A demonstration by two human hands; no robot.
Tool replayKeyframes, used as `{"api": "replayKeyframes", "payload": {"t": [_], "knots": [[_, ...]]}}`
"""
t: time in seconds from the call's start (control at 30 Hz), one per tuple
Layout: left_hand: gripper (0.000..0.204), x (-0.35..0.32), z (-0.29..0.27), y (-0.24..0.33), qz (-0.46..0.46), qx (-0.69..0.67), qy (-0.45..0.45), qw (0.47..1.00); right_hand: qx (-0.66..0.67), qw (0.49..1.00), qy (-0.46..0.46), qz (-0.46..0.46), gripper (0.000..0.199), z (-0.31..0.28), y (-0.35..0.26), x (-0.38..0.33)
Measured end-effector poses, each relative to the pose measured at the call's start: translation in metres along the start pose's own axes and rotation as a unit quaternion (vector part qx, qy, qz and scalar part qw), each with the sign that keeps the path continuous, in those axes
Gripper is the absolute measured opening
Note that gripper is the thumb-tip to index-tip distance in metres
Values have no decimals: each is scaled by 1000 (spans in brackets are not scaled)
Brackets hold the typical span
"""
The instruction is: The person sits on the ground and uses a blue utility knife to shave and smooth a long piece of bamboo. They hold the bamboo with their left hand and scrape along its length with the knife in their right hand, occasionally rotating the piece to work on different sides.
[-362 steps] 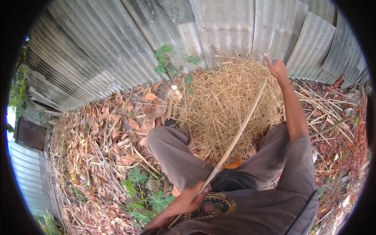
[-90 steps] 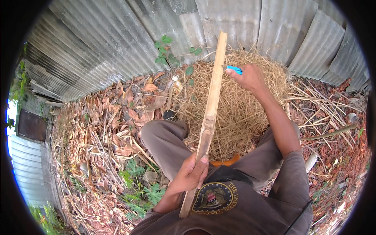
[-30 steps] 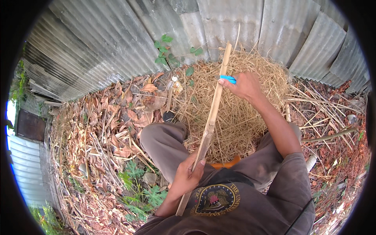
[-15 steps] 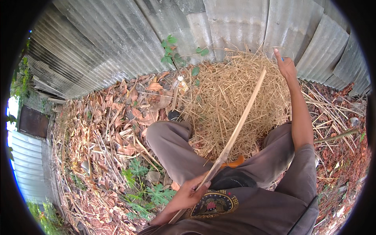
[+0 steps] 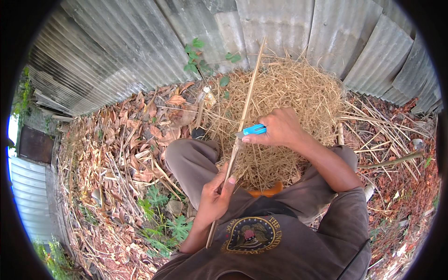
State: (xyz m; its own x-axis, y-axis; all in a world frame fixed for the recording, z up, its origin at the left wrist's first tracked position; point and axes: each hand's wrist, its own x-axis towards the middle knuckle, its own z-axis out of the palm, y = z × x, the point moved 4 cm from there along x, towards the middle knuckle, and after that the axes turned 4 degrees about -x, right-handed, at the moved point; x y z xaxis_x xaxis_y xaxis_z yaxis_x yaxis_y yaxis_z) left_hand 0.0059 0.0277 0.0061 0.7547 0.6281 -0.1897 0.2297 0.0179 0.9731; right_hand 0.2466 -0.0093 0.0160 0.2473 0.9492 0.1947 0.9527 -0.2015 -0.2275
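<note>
A long, thin strip of split wood, possibly bamboo, runs up from my lap toward the metal fence. My left hand is wrapped round its lower part, and the strip's tail end sticks out below, by my shirt. In my right hand is a blue utility knife. Its blade lies against the strip, a little above the middle, and my right thumb sits close to the same spot. Behind the strip spreads a heap of fine pale shavings, between and beyond my bent legs.
A corrugated metal fence stands behind the heap. Dry leaves cover the ground at left, with green plants near my knee. At right lie loose thin sticks. Something orange rests between my legs.
My right hand has come in from far right, near the fence, to the strip, bringing the knife onto it. The strip now stands steeper, and my left hand has moved up.
</note>
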Motion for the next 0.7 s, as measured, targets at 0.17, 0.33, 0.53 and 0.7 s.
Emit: {"api": "replayKeyframes", "payload": {"t": [0.17, 0.33, 0.53, 0.7], "knots": [[42, 3, 0, 2, 17, 78, 5, 997, -17, 997, 54, 49, 77, -1, 27, 16], [43, 4, 1, 2, 7, 34, -4, 999, -30, 991, 132, 11, 79, -3, 36, 22], [44, -2, 4, 13, -58, 15, -23, 998, -63, 989, 116, 65, 88, 0, 57, 35], [44, -13, 5, 13, -83, 8, -49, 995, -37, 982, 64, 176, 88, -7, 98, 53]]}}
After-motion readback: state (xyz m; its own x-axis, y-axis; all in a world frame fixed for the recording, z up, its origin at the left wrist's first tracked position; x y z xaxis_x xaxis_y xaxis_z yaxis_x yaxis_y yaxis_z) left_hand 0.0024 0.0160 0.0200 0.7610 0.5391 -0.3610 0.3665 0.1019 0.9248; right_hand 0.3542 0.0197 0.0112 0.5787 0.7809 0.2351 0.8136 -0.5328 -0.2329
